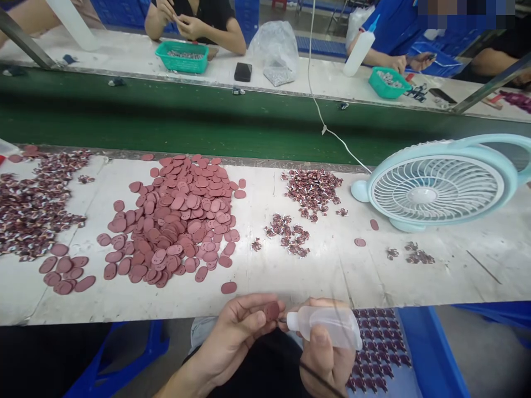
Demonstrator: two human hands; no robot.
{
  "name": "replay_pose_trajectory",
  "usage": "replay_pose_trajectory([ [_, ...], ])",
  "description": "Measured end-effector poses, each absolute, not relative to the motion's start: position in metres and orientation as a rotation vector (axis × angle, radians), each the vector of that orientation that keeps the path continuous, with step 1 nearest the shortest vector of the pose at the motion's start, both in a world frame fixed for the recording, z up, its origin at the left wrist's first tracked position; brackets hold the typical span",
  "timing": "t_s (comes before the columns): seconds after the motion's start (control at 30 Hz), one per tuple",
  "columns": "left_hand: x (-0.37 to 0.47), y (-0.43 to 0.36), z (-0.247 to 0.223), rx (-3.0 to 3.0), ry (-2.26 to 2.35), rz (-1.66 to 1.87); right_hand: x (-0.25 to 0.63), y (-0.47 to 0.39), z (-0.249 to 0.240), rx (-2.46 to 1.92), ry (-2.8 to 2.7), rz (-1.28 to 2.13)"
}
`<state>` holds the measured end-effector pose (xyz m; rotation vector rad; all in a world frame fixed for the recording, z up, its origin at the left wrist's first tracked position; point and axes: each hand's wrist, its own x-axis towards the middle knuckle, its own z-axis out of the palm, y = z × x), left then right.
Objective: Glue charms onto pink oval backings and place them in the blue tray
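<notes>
In the head view, a long white desk [257,271] with seams across its top runs from side to side. Just beyond its near edge, the left hand [232,334] pinches a reddish oval piece [271,311] between thumb and fingers, and the right hand [327,354] is closed around a translucent squeeze bottle [326,326], its nozzle pointing at the piece and close to it. Left of centre on the desk lies a broad heap of reddish ovals [178,221], with a smaller cluster [66,271] near it and a dark, glinting pile of small parts [37,204] at the far left. Right of centre sit more small dark parts [313,190], and a pale blue fan [435,188] lies toward the right end, a white cord [317,105] running up from it. Below the desk's edge, beside the right hand, a blue tray [435,354] holds rows of dark pieces [379,342]. Across a green strip [166,119] stands another white work surface [136,66], bearing two green baskets [182,64], a clear plastic bag [274,52] and white bottles [359,53]; people sit behind it.
</notes>
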<state>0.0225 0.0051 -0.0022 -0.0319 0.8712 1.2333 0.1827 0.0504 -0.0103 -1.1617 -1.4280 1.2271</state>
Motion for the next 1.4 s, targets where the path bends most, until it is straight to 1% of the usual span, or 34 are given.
replay_pose_trajectory([
  [0.07, 0.022, 0.005, -0.003, -0.032, 0.869, 1.235, 0.179, 0.052, -0.003, -1.158, -1.383, 1.173],
  [0.1, 0.022, 0.005, -0.003, -0.027, 0.862, 1.236, 0.177, 0.053, 0.000, -1.151, -1.307, 1.205],
  [0.2, 0.022, 0.007, -0.002, -0.012, 0.832, 1.243, 0.179, 0.068, 0.009, -1.084, -0.830, 1.567],
  [0.3, 0.020, 0.009, -0.001, -0.032, 0.822, 1.254, 0.193, 0.099, 0.010, -0.898, -0.299, 1.939],
  [0.4, 0.018, 0.009, -0.001, -0.033, 0.824, 1.262, 0.210, 0.128, -0.002, -0.774, -0.145, 2.052],
  [0.5, 0.014, 0.007, -0.002, -0.026, 0.848, 1.277, 0.219, 0.138, -0.016, -0.756, -0.221, 2.022],
  [0.6, 0.007, 0.004, -0.002, -0.039, 0.888, 1.293, 0.215, 0.128, -0.016, -0.764, -0.382, 1.935],
  [0.7, -0.001, 0.000, -0.001, -0.057, 0.931, 1.327, 0.195, 0.117, -0.007, -0.970, -0.978, 1.747],
  [0.8, -0.008, -0.003, 0.001, -0.079, 0.973, 1.370, 0.158, 0.125, -0.005, -1.151, -1.519, 1.546],
  [0.93, -0.014, -0.006, 0.004, -0.094, 1.007, 1.414, 0.100, 0.154, -0.017, -1.278, -1.826, 1.333],
  [1.03, -0.016, -0.008, 0.007, -0.116, 1.010, 1.436, 0.079, 0.166, -0.024, -1.349, -1.957, 1.253],
  [1.17, -0.016, -0.008, 0.008, -0.124, 1.031, 1.436, 0.096, 0.161, -0.016, -1.336, -2.014, 1.301],
  [1.4, -0.003, 0.000, -0.002, 0.001, 1.028, 1.394, 0.159, 0.116, 0.022, -1.164, -1.766, 1.704],
])
